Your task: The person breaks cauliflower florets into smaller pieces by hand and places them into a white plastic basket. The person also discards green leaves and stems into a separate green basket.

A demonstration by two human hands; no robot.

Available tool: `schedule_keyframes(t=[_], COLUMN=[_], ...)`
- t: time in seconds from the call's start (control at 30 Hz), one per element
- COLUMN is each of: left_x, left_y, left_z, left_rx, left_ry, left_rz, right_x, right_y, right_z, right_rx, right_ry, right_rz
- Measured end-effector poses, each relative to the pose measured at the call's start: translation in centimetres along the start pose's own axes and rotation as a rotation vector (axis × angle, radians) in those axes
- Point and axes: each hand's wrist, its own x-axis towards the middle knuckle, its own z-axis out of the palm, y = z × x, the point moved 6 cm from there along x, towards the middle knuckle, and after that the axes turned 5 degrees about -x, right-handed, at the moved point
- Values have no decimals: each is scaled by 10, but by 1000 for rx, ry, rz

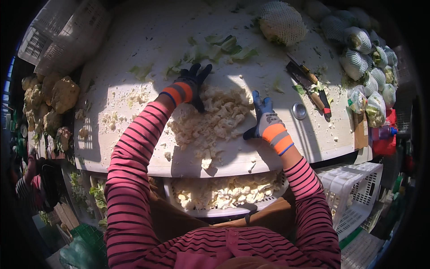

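Observation:
A loose heap of cut cauliflower florets point(220, 114) lies on the pale work table point(134, 43) in front of me. Over its far left edge, my left hand point(191, 84) in a dark-palmed glove with an orange cuff has its fingers spread. My right hand point(263, 116), gloved the same way, is at the heap's right side with fingers apart. Neither hand grips anything that I can see. Below the table edge, a white plastic crate point(221, 212) between my legs contains many florets point(231, 196). A few small pieces lie near the table's front edge.
Knives point(309, 85) lie at right by a round metal tin point(298, 111). Net-wrapped cauliflowers point(357, 64) are piled far right, with one wrapped head point(282, 23) at the back. Bare cauliflower heads point(50, 97) and white crates point(72, 37) stand left. Another crate point(352, 198) sits lower right.

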Motion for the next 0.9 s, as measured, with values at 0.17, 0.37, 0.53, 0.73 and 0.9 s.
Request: schedule_keyframes(t=[0.17, 0.37, 0.53, 0.73, 0.9], left_x=[20, -6, -43, -120, -208], left_y=[32, 37, 146, 486, 725], left_z=[20, 7, -50, -32, 63], left_rx=[-9, -700, -706, -879, -606], left_ry=[-128, 202, 410, 345, 36], left_rz=[135, 183, 484, 1102, 1275], right_x=[35, 57, -30, -353, -554], right_y=[-51, -90, -11, 201, 393], right_z=[13, 4, -27, -60, 37], right_rx=[161, 431, 720, 131, 160], right_ry=[97, 642, 851, 1059, 869], right_rz=[-177, -416, -557, -46, 616])
